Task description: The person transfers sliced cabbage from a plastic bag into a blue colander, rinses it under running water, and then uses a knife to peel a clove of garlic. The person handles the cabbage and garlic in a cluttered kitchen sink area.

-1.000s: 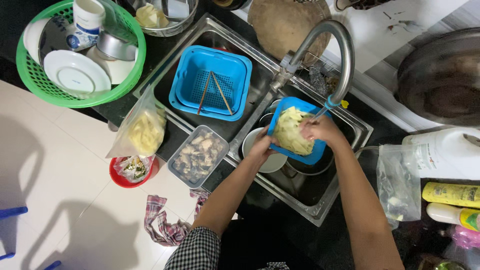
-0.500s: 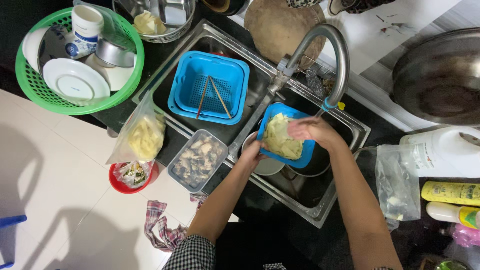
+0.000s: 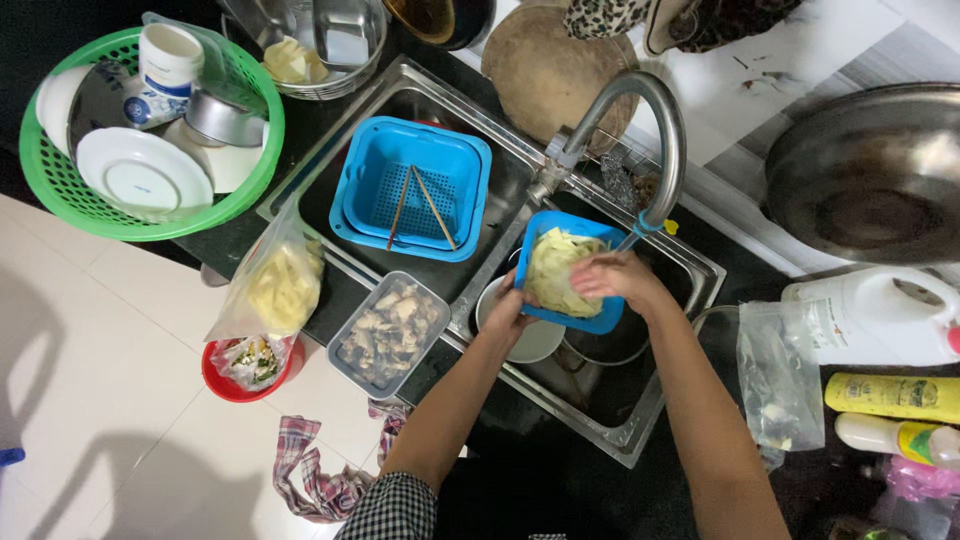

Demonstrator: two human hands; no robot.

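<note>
Right hand (image 3: 612, 277) pressing shreds (image 3: 556, 270) in blue basket (image 3: 588, 322) — left hand (image 3: 512, 306) gripping rim.
Best kept level over sink (image 3: 640, 420), under tap (image 3: 655, 160) — fingers curled, loosely closed on shreds.

Just beyond the right hand (image 3: 615, 278), the curved tap (image 3: 640, 130) is brushed, dull metal; under both hands, the small blue basket (image 3: 590, 322) is smooth glossy plastic, the sink (image 3: 640, 430) matt steel.

Two blue baskets (image 3: 412, 187) (image 3: 568, 270), two chopsticks (image 3: 418, 205), one faucet (image 3: 640, 140).
</note>
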